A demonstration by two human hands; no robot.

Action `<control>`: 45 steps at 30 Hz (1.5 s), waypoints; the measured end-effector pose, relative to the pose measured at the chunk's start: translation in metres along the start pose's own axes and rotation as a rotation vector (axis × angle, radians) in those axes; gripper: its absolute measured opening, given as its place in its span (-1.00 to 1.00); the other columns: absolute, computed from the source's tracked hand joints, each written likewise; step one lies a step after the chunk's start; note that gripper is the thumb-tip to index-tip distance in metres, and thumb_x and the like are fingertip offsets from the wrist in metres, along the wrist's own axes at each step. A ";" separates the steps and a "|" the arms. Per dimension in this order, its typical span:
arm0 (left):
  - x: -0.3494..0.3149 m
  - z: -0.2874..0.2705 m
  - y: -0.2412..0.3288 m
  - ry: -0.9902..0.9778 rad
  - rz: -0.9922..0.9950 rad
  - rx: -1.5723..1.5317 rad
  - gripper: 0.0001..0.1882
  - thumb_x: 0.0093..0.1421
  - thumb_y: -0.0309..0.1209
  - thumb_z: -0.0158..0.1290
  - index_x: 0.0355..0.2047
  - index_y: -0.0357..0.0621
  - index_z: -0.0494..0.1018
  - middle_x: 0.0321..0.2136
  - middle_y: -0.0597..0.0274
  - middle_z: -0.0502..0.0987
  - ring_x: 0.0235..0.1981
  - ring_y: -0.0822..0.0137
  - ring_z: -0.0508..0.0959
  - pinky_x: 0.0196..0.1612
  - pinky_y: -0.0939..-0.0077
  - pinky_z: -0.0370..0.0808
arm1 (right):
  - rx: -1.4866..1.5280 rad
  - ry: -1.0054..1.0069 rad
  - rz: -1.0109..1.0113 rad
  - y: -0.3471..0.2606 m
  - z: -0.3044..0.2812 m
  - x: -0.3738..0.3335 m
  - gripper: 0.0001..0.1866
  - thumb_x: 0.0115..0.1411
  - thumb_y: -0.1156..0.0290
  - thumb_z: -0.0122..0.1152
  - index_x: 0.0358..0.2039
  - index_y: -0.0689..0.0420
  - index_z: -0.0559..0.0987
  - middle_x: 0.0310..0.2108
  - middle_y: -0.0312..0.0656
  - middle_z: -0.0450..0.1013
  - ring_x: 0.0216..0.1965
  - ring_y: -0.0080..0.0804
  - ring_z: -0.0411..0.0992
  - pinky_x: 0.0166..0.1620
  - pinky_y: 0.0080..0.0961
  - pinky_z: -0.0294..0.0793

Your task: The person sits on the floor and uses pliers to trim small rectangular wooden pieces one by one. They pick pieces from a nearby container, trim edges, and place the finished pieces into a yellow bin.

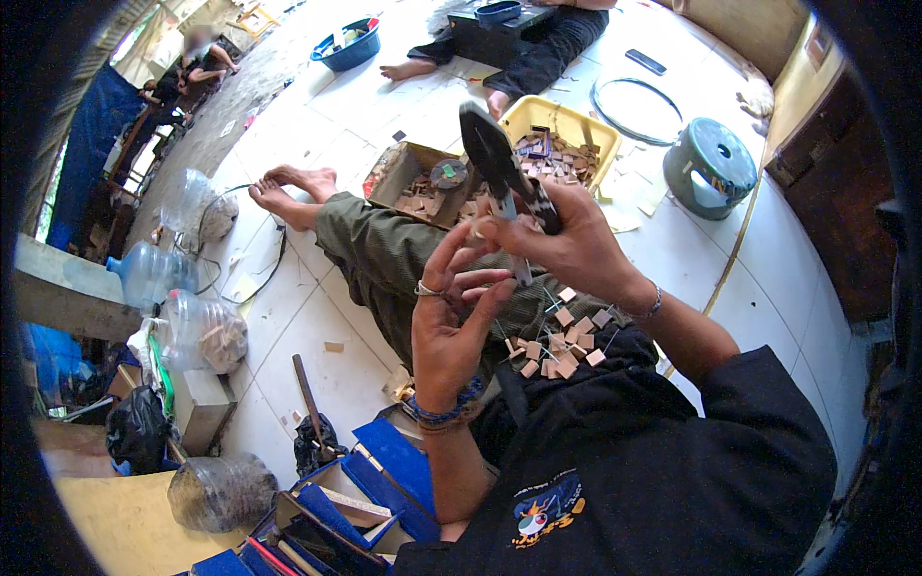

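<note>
In front of my chest, my right hand (567, 230) is closed around a hand tool with a broad black end (487, 144) pointing up and a pale, narrow lower part; its exact kind is unclear. My left hand (453, 312), with a ring and wrist bands, meets it from the left. Its fingers are curled and the thumb is near the tool's lower tip; whatever they pinch is too small or hidden to name. Several small wooden squares (565, 344), some with thin metal pins, lie on my lap just below my hands.
Past my leg stand a cardboard box (384, 180) and a yellow basin (607, 134), both holding wooden pieces. A green stool (709, 168) and coiled cable (629, 134) are right. Blue boxes (389, 461), a hammer-like tool (309, 394) and plastic jugs (154, 274) lie left. Another person (552, 48) sits ahead.
</note>
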State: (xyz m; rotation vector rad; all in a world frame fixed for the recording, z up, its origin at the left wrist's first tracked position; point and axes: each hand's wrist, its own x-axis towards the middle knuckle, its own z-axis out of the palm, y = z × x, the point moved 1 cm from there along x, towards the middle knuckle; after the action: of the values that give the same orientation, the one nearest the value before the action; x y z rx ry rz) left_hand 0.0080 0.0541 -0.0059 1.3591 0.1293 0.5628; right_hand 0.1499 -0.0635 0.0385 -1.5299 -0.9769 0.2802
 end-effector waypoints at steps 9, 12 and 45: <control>0.002 -0.006 -0.006 -0.187 -0.135 0.394 -0.27 0.28 -0.37 0.32 0.40 -0.17 0.29 0.15 -0.05 0.56 0.01 0.23 0.63 0.01 0.34 0.59 | -0.035 0.146 -0.179 0.010 0.003 0.039 -0.67 0.34 0.20 0.40 -0.06 0.19 0.67 -0.39 -0.30 0.65 -0.42 -0.74 0.53 -0.39 -0.72 0.45; -0.005 -0.005 -0.013 -0.457 -0.131 0.663 -0.31 0.28 -0.19 0.30 0.32 -0.24 0.36 0.06 -0.17 0.58 0.02 0.03 0.63 0.08 0.19 0.54 | 0.062 0.191 -0.195 0.022 0.006 0.052 -0.68 0.39 0.21 0.34 -0.02 0.21 0.67 -0.40 -0.31 0.64 -0.36 -0.69 0.57 -0.30 -0.68 0.55; -0.015 0.017 -0.077 -0.630 -0.216 0.660 -0.72 0.14 -0.42 0.31 -0.17 -0.23 0.54 -0.24 -0.06 0.59 -0.10 -0.07 0.62 0.01 0.17 0.55 | -0.507 -0.145 0.200 0.150 -0.020 0.044 -0.58 0.36 0.05 0.34 -0.05 0.19 0.67 -0.41 -0.22 0.62 -0.39 -0.45 0.55 -0.25 -0.38 0.51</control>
State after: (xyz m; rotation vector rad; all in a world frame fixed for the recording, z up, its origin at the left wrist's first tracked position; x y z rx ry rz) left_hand 0.0258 0.0244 -0.0785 2.0721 -0.0622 -0.1320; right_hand 0.2521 -0.0317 -0.0778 -2.1006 -1.0601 0.3021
